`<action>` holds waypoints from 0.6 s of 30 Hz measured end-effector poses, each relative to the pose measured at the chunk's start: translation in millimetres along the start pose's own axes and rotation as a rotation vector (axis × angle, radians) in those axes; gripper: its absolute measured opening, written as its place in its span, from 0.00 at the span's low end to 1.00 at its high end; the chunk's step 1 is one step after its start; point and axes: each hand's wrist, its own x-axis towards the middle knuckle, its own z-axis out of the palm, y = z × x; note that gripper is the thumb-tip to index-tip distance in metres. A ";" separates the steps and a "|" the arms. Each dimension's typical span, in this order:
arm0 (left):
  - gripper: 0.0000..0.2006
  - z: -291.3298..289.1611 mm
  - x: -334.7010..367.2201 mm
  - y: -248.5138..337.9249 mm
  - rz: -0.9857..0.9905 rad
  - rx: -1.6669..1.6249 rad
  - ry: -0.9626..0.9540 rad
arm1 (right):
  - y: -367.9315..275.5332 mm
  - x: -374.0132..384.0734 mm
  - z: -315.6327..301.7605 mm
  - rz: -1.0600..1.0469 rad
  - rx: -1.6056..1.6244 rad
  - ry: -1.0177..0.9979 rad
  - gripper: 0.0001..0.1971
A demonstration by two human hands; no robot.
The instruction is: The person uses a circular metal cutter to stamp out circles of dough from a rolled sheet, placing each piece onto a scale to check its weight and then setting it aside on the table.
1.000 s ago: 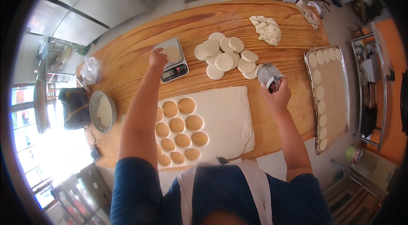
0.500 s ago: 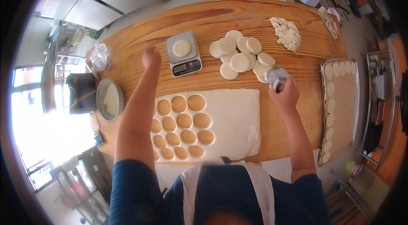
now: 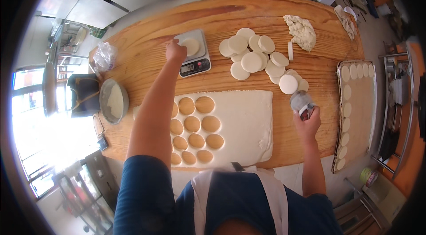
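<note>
On the kitchen scale (image 3: 195,67) lies a round dough disc (image 3: 191,46). My left hand (image 3: 176,51) reaches its left edge, fingers curled against it; the fingertips are partly hidden. My right hand (image 3: 309,122) grips a round metal cutter (image 3: 301,100), tilted above the wood just right of the dough sheet. Several cut dough discs (image 3: 251,62) lie in an overlapping heap beyond the sheet, and one disc (image 3: 290,51) stands on its edge. Rows of round holes mark the left part of the rolled dough sheet (image 3: 244,124); its right part is uncut.
A lump of dough scraps (image 3: 301,33) sits at the far right of the wooden table (image 3: 177,17). Beyond the right edge is a tray (image 3: 361,115) with dough discs along two sides. A metal bowl (image 3: 114,102) and a plastic bag (image 3: 105,56) are at the left.
My left hand has moved right onto the scale, up to the dough disc. My right hand has drawn the cutter nearer, and more discs show at the heap's right, one on its edge.
</note>
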 end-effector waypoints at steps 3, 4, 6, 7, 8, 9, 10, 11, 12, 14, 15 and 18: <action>0.25 5.1 -11.3 20.6 0.049 0.098 -0.035 | 10.6 -24.1 1.3 -0.070 -0.032 -0.023 0.20; 0.26 5.2 -15.4 29.4 0.067 0.139 -0.048 | 14.6 -30.6 1.9 -0.101 -0.042 -0.017 0.20; 0.26 8.4 -19.8 36.9 0.017 0.158 -0.046 | 19.9 -41.7 3.8 -0.040 0.004 -0.066 0.20; 0.27 9.6 -21.3 40.0 -0.008 0.167 -0.045 | 21.3 -45.2 6.2 -0.028 0.045 -0.075 0.20; 0.25 7.5 -21.0 39.6 -0.019 0.064 -0.104 | 20.2 -50.0 7.2 -0.016 0.080 -0.091 0.20; 0.24 8.7 -19.9 35.4 -0.039 -0.035 -0.167 | 21.8 -54.5 9.7 -0.012 0.047 -0.124 0.20; 0.23 12.4 -19.0 32.1 -0.064 -0.134 -0.228 | 16.7 -56.9 11.0 -0.036 0.043 -0.127 0.20; 0.19 29.1 -19.9 24.0 -0.026 -0.379 -0.211 | 8.5 -60.1 13.5 -0.063 0.036 -0.141 0.20; 0.17 27.6 -34.4 41.0 -0.156 -0.527 -0.432 | 4.3 -64.5 14.9 -0.082 0.025 -0.154 0.20; 0.17 45.0 -58.1 51.6 -0.117 -1.017 -0.713 | -5.3 -72.1 16.3 -0.064 0.035 -0.185 0.20; 0.17 47.4 -75.2 50.7 0.020 -1.264 -0.808 | -10.7 -79.9 18.6 -0.057 0.046 -0.203 0.20; 0.10 50.3 -119.3 25.5 0.367 -0.644 -0.353 | -29.2 -105.1 25.8 -0.095 0.093 -0.318 0.20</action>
